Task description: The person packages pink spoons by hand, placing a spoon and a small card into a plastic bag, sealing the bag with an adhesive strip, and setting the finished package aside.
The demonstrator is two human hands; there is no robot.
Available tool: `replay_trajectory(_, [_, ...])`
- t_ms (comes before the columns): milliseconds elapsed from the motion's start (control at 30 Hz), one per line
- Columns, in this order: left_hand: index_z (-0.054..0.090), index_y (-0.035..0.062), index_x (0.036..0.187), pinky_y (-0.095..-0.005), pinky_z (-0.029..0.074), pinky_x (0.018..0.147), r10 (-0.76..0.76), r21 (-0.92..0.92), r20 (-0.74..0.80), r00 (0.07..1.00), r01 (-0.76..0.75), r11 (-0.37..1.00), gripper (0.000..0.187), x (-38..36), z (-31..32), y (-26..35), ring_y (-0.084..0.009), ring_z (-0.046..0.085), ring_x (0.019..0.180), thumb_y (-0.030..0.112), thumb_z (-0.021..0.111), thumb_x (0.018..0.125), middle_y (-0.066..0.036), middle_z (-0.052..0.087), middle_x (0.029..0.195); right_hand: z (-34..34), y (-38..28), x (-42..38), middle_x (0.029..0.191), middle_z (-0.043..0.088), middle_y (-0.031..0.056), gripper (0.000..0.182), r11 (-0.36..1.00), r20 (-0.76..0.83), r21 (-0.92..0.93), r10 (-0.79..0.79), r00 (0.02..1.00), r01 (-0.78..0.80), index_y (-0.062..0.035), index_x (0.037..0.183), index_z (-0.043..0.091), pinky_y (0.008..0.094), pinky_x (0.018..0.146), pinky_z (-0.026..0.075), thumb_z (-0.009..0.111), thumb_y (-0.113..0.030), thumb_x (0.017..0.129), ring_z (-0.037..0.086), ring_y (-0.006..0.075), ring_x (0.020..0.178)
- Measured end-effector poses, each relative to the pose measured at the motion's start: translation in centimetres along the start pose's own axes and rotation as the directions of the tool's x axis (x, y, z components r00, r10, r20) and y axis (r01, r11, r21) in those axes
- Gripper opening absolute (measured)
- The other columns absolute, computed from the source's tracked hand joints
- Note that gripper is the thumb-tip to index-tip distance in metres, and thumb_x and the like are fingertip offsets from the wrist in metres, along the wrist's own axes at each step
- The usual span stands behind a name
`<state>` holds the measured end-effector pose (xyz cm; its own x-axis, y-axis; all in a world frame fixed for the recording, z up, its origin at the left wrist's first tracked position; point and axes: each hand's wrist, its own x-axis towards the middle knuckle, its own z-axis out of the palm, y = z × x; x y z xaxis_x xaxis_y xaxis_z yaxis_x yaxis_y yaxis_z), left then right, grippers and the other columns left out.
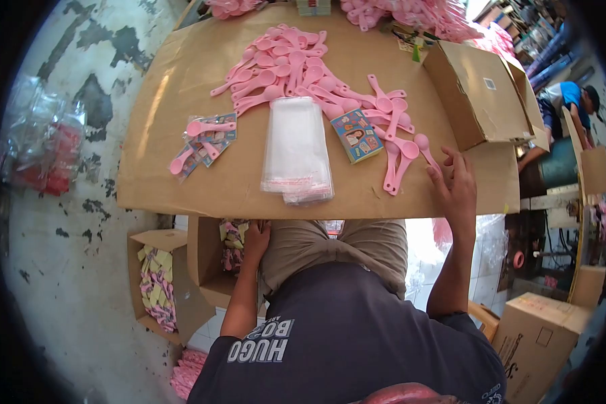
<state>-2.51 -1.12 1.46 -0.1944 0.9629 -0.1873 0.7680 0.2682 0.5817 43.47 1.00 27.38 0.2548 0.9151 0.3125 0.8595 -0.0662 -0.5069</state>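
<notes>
Spanning the upper part of the view, a cardboard-covered counter carries the whole arrangement. The largest item on it, a brown carton, lies at the right side with its flaps toward the outer edge. A heap of pink spoons spreads across the middle and far part of the surface, trailing rightward into a looser group. Below the counter's near edge, at left, an open carton holds small pink and pale yellow pieces. A stack of clear plastic sleeves lies at center, just in front of the heap. Of the hands, the right hand is partly open over the counter, fingers loosely curved, with thumb and fingertips at the handle of one spoon; whether it is gripped cannot be told. The left hand is lowered beside the open carton, its fingers partly hidden, so its opening and any hold cannot be told. Right of the sleeves lies a block of printed cards; left of them, spoons and printed cards form a small group of packs. Smallest is the single spoon at the right hand, its bowl pointing away from the person.
</notes>
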Motion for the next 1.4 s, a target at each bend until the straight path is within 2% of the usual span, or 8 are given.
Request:
replay_trajectory(67, [0.063, 0.0007, 0.131, -0.0505, 0.050, 0.096, -0.013, -0.059, 0.063, 0.998, 0.017, 0.998, 0.054, -1.0, -0.5, 1.1, -0.0489, 0.063, 0.112, 0.044, 0.061, 0.098, -0.031, 0.068, 0.118, 2.0, 1.8, 0.6, 0.109, 0.061, 0.0121, 0.042, 0.997, -0.027, -0.014, -0.082, 0.996, 0.082, -0.0054, 0.121, 0.064, 0.0431, 0.079, 0.052, 0.074, -0.035, 0.093, 0.065, 0.0306, 0.095])
replay_trajectory(267, [0.061, 0.0050, 0.139, -0.0472, 0.050, 0.098, 0.001, -0.129, -0.045, 0.999, -0.007, 0.992, 0.058, -1.8, -0.1, 1.8, -0.0450, 0.064, 0.116, 0.049, 0.056, 0.102, -0.030, 0.066, 0.124, 2.6, 2.3, 1.1, 0.108, 0.063, 0.0097, 0.033, 0.999, -0.053, 0.012, -0.033, 0.998, 0.034, -0.0070, 0.110, 0.064, 0.0409, 0.079, 0.052, 0.075, -0.034, 0.092, 0.066, 0.0290, 0.093])
replay_trajectory(500, [0.064, 0.0021, 0.136, -0.0445, 0.049, 0.102, -0.041, -0.053, -0.032, 0.999, 0.039, 0.998, 0.061, -0.5, 0.3, -0.6, -0.0418, 0.064, 0.120, 0.052, 0.056, 0.102, -0.027, 0.068, 0.125, 2.6, 3.3, 0.8, 0.097, 0.063, 0.0096, 0.024, 0.989, -0.091, 0.140, -0.029, 0.995, 0.041, -0.0056, 0.102, 0.065, 0.0406, 0.074, 0.051, 0.073, -0.027, 0.093, 0.065, 0.0274, 0.086])
replay_trajectory(567, [0.064, 0.0024, 0.136, -0.0450, 0.049, 0.101, 0.038, -0.102, -0.043, 0.998, -0.042, 0.994, 0.061, -0.3, 0.5, -1.4, -0.0415, 0.066, 0.118, 0.053, 0.056, 0.102, -0.028, 0.069, 0.122, 2.6, 3.3, 0.8, 0.095, 0.063, 0.0096, 0.023, 0.990, -0.101, 0.128, -0.041, 0.994, 0.054, -0.0052, 0.100, 0.065, 0.0405, 0.074, 0.050, 0.072, -0.025, 0.093, 0.065, 0.0275, 0.085])
replay_trajectory(700, [0.063, 0.0024, 0.137, -0.0436, 0.049, 0.101, 0.015, -0.142, -0.047, 0.999, -0.021, 0.990, 0.062, -0.9, 0.1, -0.3, -0.0415, 0.066, 0.118, 0.053, 0.055, 0.103, -0.027, 0.070, 0.121, 2.7, 3.2, 0.7, 0.095, 0.063, 0.0098, 0.022, 0.992, -0.102, 0.107, -0.060, 0.993, 0.071, -0.0048, 0.100, 0.065, 0.0404, 0.074, 0.050, 0.072, -0.025, 0.093, 0.065, 0.0275, 0.085])
replay_trajectory(767, [0.063, 0.0022, 0.137, -0.0411, 0.048, 0.103, -0.077, -0.233, 0.075, 0.994, 0.092, 0.968, 0.061, -1.1, -0.5, 0.2, -0.0397, 0.065, 0.120, 0.053, 0.052, 0.104, -0.026, 0.070, 0.123, 2.9, 3.5, 0.8, 0.095, 0.063, 0.0099, 0.022, 0.991, -0.112, 0.107, -0.062, 0.992, 0.075, -0.0046, 0.099, 0.065, 0.0407, 0.074, 0.050, 0.072, -0.025, 0.094, 0.065, 0.0275, 0.084])
replay_trajectory(1067, [0.060, 0.0020, 0.140, -0.0373, 0.043, 0.109, -0.025, -0.311, 0.029, 0.999, 0.033, 0.950, 0.057, -0.8, 0.2, -0.4, -0.0334, 0.062, 0.128, 0.047, 0.046, 0.108, -0.023, 0.066, 0.134, 2.7, 2.8, 0.9, 0.094, 0.063, 0.0101, 0.021, 0.992, -0.097, 0.117, -0.026, 0.995, 0.037, -0.0046, 0.099, 0.065, 0.0410, 0.074, 0.050, 0.071, -0.024, 0.094, 0.065, 0.0278, 0.084])
replay_trajectory(1400, [0.061, 0.0015, 0.138, -0.0437, 0.047, 0.103, -0.029, -0.198, 0.057, 0.998, 0.040, 0.979, 0.061, -1.2, 0.0, 1.3, -0.0449, 0.062, 0.121, 0.051, 0.043, 0.108, -0.029, 0.067, 0.125, 2.8, 2.2, 1.0, 0.093, 0.063, 0.0105, 0.019, 0.992, -0.109, 0.127, 0.028, 0.994, -0.014, -0.0038, 0.099, 0.065, 0.0389, 0.072, 0.050, 0.072, -0.021, 0.094, 0.065, 0.0264, 0.081])
